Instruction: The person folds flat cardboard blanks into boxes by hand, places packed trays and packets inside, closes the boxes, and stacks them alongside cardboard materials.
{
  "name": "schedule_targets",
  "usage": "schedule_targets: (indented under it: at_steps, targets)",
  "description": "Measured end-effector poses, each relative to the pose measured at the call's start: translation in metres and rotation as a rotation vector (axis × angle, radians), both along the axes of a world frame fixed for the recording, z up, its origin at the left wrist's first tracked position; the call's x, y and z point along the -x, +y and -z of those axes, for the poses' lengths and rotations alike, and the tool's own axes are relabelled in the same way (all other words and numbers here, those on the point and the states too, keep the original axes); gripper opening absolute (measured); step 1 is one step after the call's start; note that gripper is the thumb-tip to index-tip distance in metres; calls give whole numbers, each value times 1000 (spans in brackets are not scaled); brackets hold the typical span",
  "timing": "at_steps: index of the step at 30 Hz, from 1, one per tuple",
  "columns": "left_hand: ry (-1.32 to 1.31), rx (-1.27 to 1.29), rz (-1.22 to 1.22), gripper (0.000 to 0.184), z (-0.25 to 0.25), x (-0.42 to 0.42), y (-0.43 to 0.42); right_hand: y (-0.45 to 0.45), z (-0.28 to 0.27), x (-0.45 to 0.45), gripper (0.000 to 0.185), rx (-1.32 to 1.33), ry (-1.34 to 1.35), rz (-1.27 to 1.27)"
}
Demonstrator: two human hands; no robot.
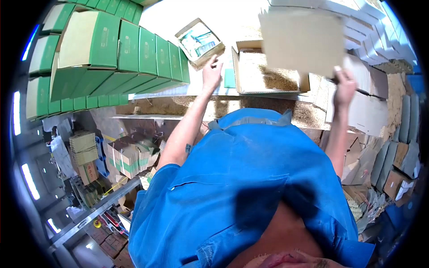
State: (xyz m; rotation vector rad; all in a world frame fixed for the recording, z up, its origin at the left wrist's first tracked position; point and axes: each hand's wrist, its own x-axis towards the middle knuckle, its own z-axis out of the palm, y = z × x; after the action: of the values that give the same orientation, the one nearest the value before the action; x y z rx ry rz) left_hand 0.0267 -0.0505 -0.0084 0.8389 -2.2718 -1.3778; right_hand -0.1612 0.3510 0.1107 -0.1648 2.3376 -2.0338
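Note:
My right hand (pixel 345 85) is closed on the lower right corner of a flat tan cardboard sheet (pixel 304 41), which is blurred and held above the table. Beneath the sheet's left part is an open cardboard box (pixel 237 73) with white and speckled brown surfaces inside. My left hand (pixel 212 73) is near the lower edge of a small open box (pixel 204 59) holding blue and white packets. Its fingers are partly spread, with nothing visible between them. A small green piece (pixel 229 78) lies between my left hand and the open cardboard box.
Green and cream boxes (pixel 129 47) stand in rows at the upper left. White stacked pieces (pixel 375 31) fill the upper right, with flat grey-white sheets (pixel 367 111) below them. Bundled cardboard (pixel 127 156) lies beneath the table's edge at the left.

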Motion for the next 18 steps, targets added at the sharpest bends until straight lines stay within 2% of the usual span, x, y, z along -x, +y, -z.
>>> schedule_targets:
  at_steps: [2,4,5,6,8,9,10,11,15,18]
  targets:
    - [-110,103,-69,51,-12,4,-31,-39,12,-37,15,28,-98,-2]
    - [-85,578,-118,46,-6,11,-64,-41,44,-49,14,12,-152,-13]
    - [-152,618,-126,42,-9,15,-77,-36,69,-50,14,21,-199,13]
    - [-148,613,-125,42,-3,20,-90,-31,84,-50,16,30,-245,42]
    - [-263,623,-100,41,11,32,-113,-40,71,-60,31,-254,-87,46]
    - [-394,561,-78,35,10,38,-116,-44,65,-62,27,-341,-116,12]
    - [-392,558,-76,35,10,41,-119,-48,59,-64,23,-428,-148,-24]
    - [-441,531,-52,28,10,43,-121,-53,51,-67,27,-514,-46,-37]
    - [-484,460,-35,11,16,49,-134,-77,27,-69,30,-706,15,-17]
    - [-485,421,8,13,13,50,-142,-90,12,-73,31,-848,54,37]
